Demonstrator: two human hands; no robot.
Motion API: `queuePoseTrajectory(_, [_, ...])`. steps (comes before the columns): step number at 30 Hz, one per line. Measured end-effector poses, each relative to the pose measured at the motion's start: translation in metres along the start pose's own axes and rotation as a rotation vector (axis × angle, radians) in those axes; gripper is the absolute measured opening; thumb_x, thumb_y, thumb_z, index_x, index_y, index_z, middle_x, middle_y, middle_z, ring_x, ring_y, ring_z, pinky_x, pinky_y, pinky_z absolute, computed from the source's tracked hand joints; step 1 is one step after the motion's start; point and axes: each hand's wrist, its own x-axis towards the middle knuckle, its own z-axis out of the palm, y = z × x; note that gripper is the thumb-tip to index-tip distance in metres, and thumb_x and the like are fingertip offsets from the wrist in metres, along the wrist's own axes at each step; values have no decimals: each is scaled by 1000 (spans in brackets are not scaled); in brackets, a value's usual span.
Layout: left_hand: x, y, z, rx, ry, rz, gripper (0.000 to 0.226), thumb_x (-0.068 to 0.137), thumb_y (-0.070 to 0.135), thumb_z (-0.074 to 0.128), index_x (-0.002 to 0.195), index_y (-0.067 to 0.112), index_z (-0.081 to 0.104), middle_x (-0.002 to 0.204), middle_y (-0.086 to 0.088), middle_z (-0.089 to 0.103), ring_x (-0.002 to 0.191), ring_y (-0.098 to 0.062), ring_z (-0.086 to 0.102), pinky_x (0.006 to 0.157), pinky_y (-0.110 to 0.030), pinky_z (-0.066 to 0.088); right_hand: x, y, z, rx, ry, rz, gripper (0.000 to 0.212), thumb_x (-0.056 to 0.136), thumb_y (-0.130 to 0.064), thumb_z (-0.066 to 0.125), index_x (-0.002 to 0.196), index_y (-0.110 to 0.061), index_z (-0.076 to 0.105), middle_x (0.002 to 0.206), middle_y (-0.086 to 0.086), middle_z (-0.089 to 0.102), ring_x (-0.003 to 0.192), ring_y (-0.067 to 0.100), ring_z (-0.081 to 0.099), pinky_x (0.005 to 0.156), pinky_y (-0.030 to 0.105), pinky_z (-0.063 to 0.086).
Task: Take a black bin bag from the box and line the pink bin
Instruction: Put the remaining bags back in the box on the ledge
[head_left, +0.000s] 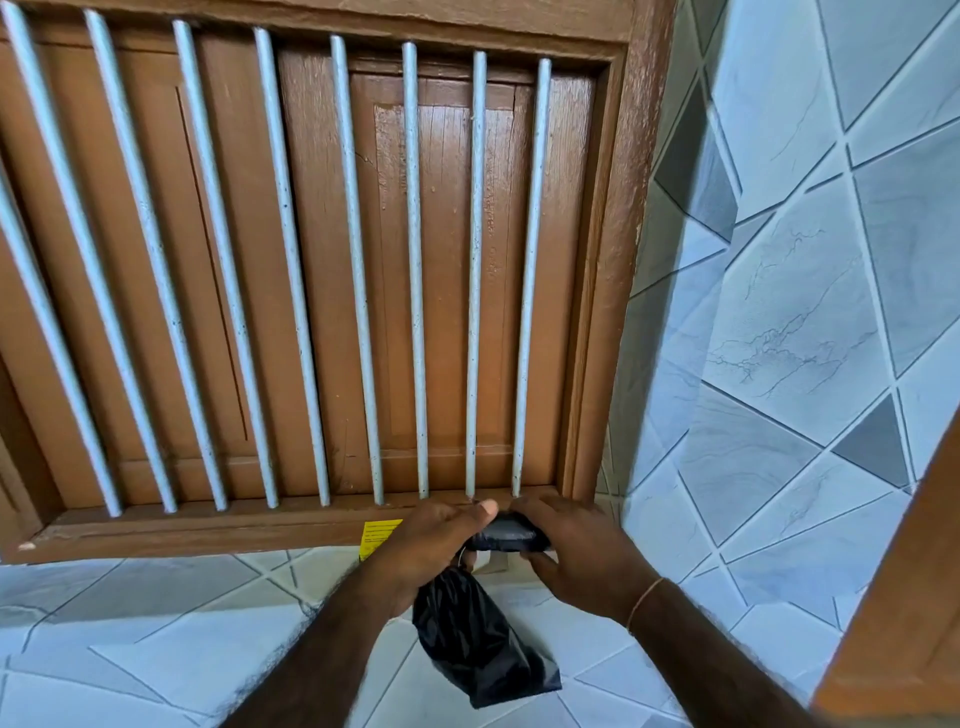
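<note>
Both hands meet at the foot of a barred wooden window. My left hand (434, 545) grips a black bin bag (478, 644), whose loose end hangs down below the fist. My right hand (571, 551) curls round a black roll of bags (511, 532) at the top, between the two hands. Behind my left hand a box (376, 535) with a yellow label shows only in part, on the sill. The pink bin is not in view.
A brown wooden window frame (311, 530) with several grey vertical bars (415, 270) fills the upper view. Blue and grey tiled wall (779, 312) runs to the right and below. A brown wooden edge (909, 597) stands at the lower right.
</note>
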Motion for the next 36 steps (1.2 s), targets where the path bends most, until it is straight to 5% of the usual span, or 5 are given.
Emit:
queuePoseTrajectory(3, [9, -8, -16, 408, 263, 83, 71, 78, 74, 51, 67, 6, 67, 59, -6, 61, 55, -13, 57, 59, -26, 43, -4, 10, 1, 168, -11, 244, 50, 81, -37, 63, 128, -38, 45, 117, -5, 66, 100, 22, 65, 85, 38, 55])
queuePoseTrajectory(6, [7, -13, -34, 988, 456, 172, 64, 71, 81, 48, 90, 23, 66, 79, 4, 70, 73, -13, 64, 68, -30, 53, -8, 21, 6, 371, -32, 475, 48, 78, -32, 68, 122, -30, 51, 105, -1, 67, 92, 22, 66, 82, 37, 57])
queuePoseTrajectory(9, [6, -12, -30, 1193, 381, 247, 64, 72, 72, 59, 122, 31, 51, 111, 6, 67, 96, -17, 64, 75, -32, 52, -6, 29, 15, 431, -109, 557, 51, 74, -31, 68, 122, -26, 50, 105, 2, 65, 91, 21, 64, 84, 39, 58])
queuePoseTrajectory(16, [31, -25, -20, 1400, 176, 162, 73, 67, 55, 74, 128, 25, 47, 128, 1, 52, 110, -23, 56, 88, -38, 50, 18, 5, 20, 202, -215, 477, 37, 78, -30, 63, 112, -25, 53, 108, 2, 64, 93, 25, 64, 80, 34, 54])
queuePoseTrajectory(36, [23, -52, -39, 977, 318, 227, 79, 68, 55, 75, 135, 33, 39, 132, 10, 52, 113, -15, 56, 87, -28, 49, -2, -15, 22, -77, -119, 218, 35, 92, -30, 51, 127, -27, 47, 114, 0, 66, 94, 23, 66, 81, 36, 55])
